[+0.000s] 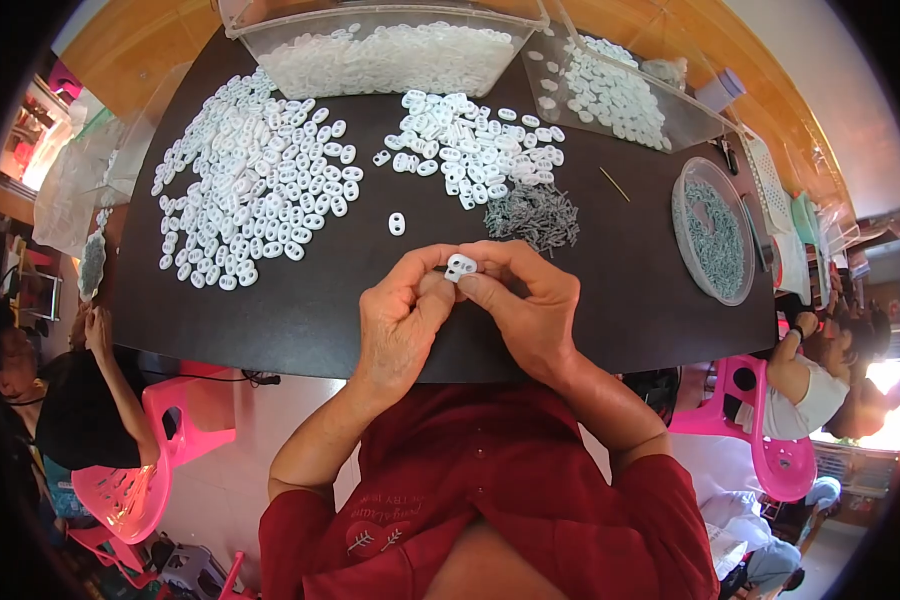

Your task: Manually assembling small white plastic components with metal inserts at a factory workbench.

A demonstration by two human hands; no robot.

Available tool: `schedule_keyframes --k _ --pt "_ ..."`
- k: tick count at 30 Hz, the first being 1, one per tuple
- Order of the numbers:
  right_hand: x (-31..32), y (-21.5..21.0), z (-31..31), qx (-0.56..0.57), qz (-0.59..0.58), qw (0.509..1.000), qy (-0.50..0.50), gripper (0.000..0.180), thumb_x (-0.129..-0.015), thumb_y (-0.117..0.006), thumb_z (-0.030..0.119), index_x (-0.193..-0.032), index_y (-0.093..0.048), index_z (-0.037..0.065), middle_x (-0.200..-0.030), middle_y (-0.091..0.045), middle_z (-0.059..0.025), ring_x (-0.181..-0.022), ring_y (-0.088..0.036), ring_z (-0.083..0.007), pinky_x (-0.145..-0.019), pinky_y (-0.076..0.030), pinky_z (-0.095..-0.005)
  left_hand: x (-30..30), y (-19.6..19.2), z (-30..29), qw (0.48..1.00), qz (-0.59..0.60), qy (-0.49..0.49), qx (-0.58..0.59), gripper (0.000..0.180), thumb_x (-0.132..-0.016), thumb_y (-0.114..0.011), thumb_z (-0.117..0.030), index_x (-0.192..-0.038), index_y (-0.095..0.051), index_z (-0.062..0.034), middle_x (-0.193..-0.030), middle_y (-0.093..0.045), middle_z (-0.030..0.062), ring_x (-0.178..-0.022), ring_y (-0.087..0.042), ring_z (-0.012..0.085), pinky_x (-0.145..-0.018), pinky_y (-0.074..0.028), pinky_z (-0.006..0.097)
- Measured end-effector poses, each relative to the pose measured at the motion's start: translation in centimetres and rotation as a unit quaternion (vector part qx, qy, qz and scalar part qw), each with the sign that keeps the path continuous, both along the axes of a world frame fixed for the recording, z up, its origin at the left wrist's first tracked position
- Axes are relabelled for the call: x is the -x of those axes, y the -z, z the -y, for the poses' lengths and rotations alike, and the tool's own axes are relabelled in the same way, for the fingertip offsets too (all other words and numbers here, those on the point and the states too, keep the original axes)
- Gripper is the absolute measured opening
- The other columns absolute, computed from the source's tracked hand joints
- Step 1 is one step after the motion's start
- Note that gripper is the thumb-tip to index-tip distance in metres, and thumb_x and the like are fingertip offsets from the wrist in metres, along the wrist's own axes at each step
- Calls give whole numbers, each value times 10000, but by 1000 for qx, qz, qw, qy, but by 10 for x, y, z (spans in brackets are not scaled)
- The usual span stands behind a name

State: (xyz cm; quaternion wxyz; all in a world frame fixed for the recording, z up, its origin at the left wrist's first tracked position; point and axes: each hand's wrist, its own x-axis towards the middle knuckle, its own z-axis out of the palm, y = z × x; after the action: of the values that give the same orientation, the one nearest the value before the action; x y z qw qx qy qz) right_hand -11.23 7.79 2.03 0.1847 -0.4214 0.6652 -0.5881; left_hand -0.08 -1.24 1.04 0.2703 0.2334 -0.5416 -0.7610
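Near the front edge of the dark table, my left hand point(398, 322) and my right hand point(532, 312) meet, fingertips pinched around a small white plastic piece point(462, 264). It is rounded, with dark holes in its face; the fingers cover part of it. Just beyond my hands lies a single white two-holed oval piece point(397, 223). A heap of small grey screw-like pins point(532, 216) sits past my right hand, touching a pile of white oval pieces point(470, 140). To the left spreads a larger pile of similar two-holed pieces point(255, 180).
Along the back stand a clear bin of white parts point(390, 60) and a second clear tray point(620, 95). At right are a round tub of grey pins point(712, 230) and a thin brass-coloured stick point(615, 184). People sit on both sides, near pink chairs point(160, 450).
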Motion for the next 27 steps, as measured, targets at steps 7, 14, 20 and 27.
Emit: schedule_keyframes --k 7,14,20,27 --pt "9 -9 0 3 227 972 -58 187 -821 -626 -30 -1007 -639 -27 -886 -662 -48 -816 -603 -80 -748 -488 -216 -3 6 11 951 -13 -49 305 363 -774 -684 -21 -1130 -610 -14 -787 -621 46 -685 -549 133 -625 -448 246" --pt "11 -12 0 -14 211 971 -107 219 -817 -650 -8 -1034 -628 -16 -905 -645 -33 -822 -587 -72 -742 -479 -210 -4 3 9 933 -5 -78 350 311 -761 -701 -71 -1062 -653 -9 -732 -606 53 -654 -531 159 -598 -435 265" --pt "6 -14 0 -38 7 997 -59 261 -730 -712 24 -980 -636 45 -743 -562 -21 -642 -487 -98 -563 -408 -253 -3 5 5 940 -7 -94 327 319 -766 -699 -65 -1078 -653 -13 -766 -616 54 -675 -535 154 -612 -442 261" --pt "10 -5 1 34 -161 986 -31 310 -673 -702 -15 -968 -621 33 -743 -562 -55 -677 -515 -217 -589 -433 -314 -1 6 3 953 -9 -69 296 332 -805 -672 -56 -1130 -630 -2 -856 -606 43 -759 -533 94 -687 -430 206"
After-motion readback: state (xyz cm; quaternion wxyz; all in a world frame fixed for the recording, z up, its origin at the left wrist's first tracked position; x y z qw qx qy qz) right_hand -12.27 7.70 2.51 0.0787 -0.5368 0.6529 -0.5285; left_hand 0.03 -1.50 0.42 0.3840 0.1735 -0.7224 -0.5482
